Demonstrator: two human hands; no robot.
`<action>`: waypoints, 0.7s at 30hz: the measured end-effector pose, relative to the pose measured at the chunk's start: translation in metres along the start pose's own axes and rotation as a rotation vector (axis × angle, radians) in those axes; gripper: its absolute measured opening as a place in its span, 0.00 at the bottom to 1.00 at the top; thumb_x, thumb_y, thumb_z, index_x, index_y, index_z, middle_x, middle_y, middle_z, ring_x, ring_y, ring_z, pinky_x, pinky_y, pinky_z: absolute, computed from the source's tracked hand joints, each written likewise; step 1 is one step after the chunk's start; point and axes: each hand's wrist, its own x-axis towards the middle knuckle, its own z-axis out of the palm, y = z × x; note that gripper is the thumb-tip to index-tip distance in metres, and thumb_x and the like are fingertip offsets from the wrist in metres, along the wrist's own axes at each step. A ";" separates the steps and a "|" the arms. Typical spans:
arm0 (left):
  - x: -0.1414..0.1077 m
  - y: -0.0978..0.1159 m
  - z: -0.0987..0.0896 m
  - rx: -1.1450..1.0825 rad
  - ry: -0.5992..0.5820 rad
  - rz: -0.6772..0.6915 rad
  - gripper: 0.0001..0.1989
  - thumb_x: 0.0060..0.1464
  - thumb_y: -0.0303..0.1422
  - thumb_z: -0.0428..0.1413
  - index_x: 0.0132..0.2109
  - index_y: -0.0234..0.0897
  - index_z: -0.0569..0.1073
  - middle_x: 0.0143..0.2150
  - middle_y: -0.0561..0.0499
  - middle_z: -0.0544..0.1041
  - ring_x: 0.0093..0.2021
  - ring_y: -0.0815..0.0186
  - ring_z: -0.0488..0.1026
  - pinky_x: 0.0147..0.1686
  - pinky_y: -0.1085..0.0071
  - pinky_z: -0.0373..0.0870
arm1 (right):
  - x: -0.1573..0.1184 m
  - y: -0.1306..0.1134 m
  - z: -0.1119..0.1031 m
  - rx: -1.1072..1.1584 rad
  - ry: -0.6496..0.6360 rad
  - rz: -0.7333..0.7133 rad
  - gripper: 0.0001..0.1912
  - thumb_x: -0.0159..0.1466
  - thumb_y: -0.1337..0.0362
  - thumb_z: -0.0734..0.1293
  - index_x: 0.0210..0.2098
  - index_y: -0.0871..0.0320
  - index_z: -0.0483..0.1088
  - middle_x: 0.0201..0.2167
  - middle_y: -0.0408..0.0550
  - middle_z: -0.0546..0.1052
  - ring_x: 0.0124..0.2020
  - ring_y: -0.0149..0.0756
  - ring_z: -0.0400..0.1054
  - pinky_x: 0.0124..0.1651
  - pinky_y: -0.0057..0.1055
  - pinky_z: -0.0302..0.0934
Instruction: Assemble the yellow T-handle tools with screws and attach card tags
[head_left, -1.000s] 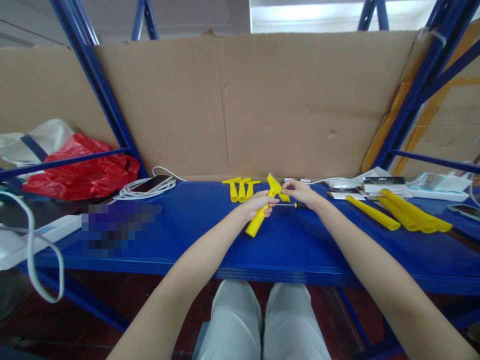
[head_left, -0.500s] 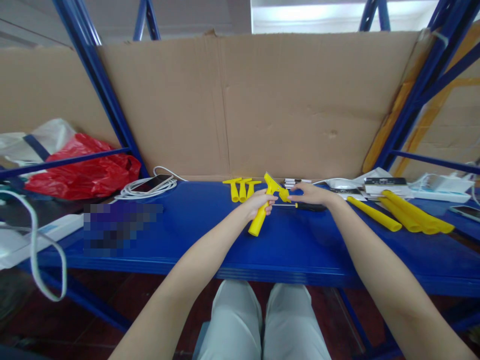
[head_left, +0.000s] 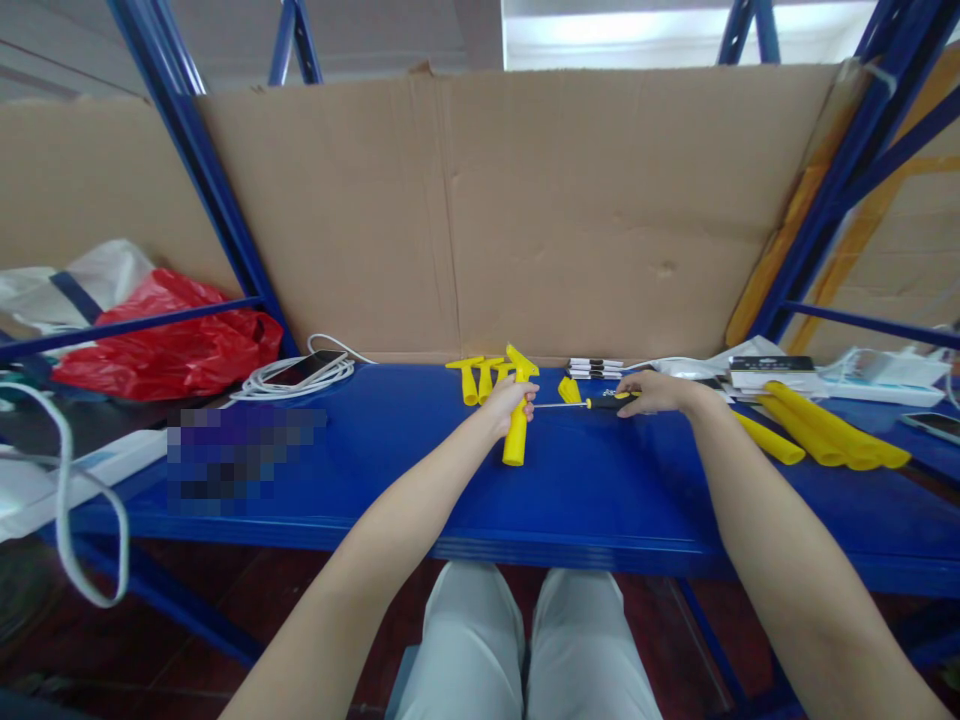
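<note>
My left hand [head_left: 508, 402] is closed around the grip of a yellow T-shaped plastic handle [head_left: 515, 445]. Its head points away from me and its hollow end faces me. To the right, the fingers of my right hand [head_left: 651, 391] are on the black grip of a screwdriver [head_left: 604, 402], whose shaft points left toward the yellow handle. Just behind that shaft lies a small yellow piece [head_left: 569, 389]. Several more yellow T-shaped handles [head_left: 469, 382] stand in a row behind my left hand, partly hidden by it.
Yellow tubes [head_left: 817, 430] lie at the right beside small boxes [head_left: 771, 372]. Small black-and-white packs [head_left: 595, 368] sit at the back, before a cardboard wall [head_left: 585, 210]. A coiled white cable [head_left: 292, 378] and a red bag [head_left: 176, 335] are at the left of the blue table [head_left: 420, 490].
My right hand has left the small yellow piece and moved right onto the screwdriver's grip. My left hand has shifted slightly left, turning the yellow handle more upright.
</note>
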 end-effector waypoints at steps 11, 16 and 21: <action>0.005 -0.003 -0.002 -0.068 0.089 0.046 0.11 0.52 0.20 0.50 0.31 0.39 0.57 0.17 0.64 0.58 0.11 0.78 0.54 0.15 0.80 0.52 | -0.008 0.009 -0.007 1.121 0.380 0.112 0.23 0.45 0.51 0.77 0.27 0.58 0.65 0.16 0.38 0.64 0.14 0.22 0.53 0.15 0.22 0.48; 0.006 -0.003 -0.003 -0.065 0.117 0.038 0.11 0.50 0.19 0.51 0.30 0.39 0.57 0.16 0.63 0.58 0.10 0.78 0.53 0.15 0.80 0.52 | -0.005 0.004 -0.012 1.446 0.566 0.229 0.19 0.55 0.53 0.72 0.26 0.56 0.60 0.14 0.37 0.62 0.13 0.25 0.57 0.14 0.22 0.53; 0.008 -0.004 -0.004 -0.045 0.122 0.019 0.12 0.47 0.21 0.54 0.31 0.39 0.57 0.16 0.64 0.58 0.11 0.79 0.53 0.15 0.80 0.52 | 0.000 0.010 -0.017 1.597 0.637 0.247 0.12 0.61 0.56 0.66 0.28 0.56 0.62 0.15 0.38 0.64 0.14 0.29 0.63 0.14 0.25 0.60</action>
